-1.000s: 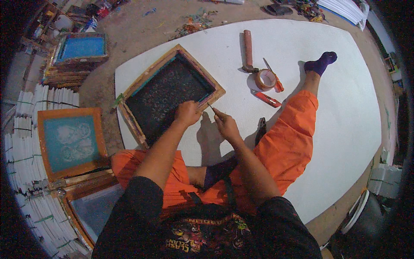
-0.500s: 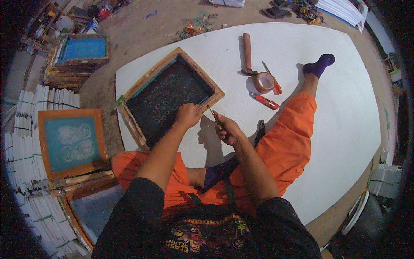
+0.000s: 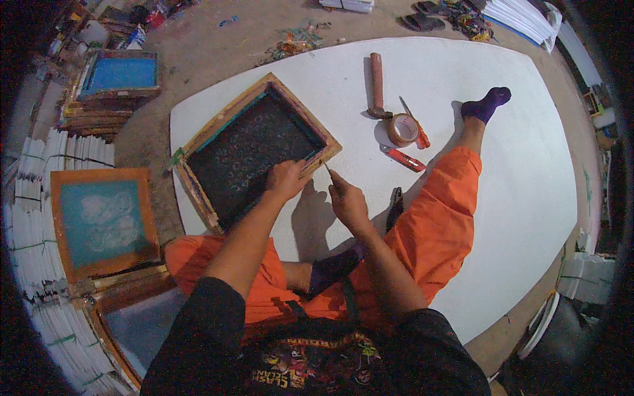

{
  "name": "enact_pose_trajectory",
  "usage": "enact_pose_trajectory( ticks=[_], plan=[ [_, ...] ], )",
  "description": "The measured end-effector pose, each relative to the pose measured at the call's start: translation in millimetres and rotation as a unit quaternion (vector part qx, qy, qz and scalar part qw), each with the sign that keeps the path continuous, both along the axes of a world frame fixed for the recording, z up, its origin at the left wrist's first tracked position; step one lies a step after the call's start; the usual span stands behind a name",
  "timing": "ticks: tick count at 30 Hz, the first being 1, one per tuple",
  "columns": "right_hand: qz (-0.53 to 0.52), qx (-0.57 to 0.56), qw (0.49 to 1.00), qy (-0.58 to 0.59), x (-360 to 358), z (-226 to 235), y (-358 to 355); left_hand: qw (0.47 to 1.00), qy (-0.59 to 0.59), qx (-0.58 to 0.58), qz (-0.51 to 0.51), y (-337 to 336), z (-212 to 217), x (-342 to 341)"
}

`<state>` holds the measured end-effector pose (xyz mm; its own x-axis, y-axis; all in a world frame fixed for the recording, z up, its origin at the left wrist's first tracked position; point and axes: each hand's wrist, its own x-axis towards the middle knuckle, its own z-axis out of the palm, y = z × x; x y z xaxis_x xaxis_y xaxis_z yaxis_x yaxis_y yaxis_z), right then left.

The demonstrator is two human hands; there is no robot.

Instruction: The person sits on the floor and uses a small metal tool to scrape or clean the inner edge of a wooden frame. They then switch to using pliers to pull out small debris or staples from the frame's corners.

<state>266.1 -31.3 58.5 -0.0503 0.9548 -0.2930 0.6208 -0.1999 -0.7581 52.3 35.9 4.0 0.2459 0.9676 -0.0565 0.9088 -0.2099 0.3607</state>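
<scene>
A wooden screen-printing frame (image 3: 305,109) with dark mesh lies at an angle on the white board, left of centre. My left hand (image 3: 285,180) is closed over its near right bar, close to the corner. Wrapped in my right hand (image 3: 350,208) is a thin screwdriver-like tool (image 3: 329,170), mostly hidden by the fingers. Its tip points at the frame's bar by the right corner; whether it touches, I cannot tell. Beyond my right hand lie a hammer (image 3: 376,82), a roll of brown tape (image 3: 403,130), a red utility knife (image 3: 404,159) and an orange-handled bladed tool (image 3: 422,139).
A dark-handled tool (image 3: 395,206) rests beside my outstretched orange-clad leg (image 3: 439,218). At the left stand a teal screen frame (image 3: 153,228), white paper stacks (image 3: 30,224) and a pile of frames with a blue one (image 3: 122,72) on top. The white board (image 3: 515,218) extends rightward.
My right hand has turned over, knuckles more upward, and the tool now shows less of its length. My left hand keeps its grip on the frame. The whole view shifted slightly.
</scene>
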Motion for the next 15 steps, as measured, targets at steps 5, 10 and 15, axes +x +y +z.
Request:
enact_pose_trajectory(
  ticks=[5,10,15],
  plan=[
    [0.006,0.016,0.999,-0.037,-4,-5,-1,0.999,0.027,-0.045,-0.003,2,12,9],
    [0.012,0.002,0.998,-0.056,-9,0,0,1.0,-0.001,-0.016,-0.019,1,5,5],
    [0.003,-0.051,0.995,-0.089,-19,26,3,0.999,-0.021,-0.029,-0.01,3,6,5]
  ],
)
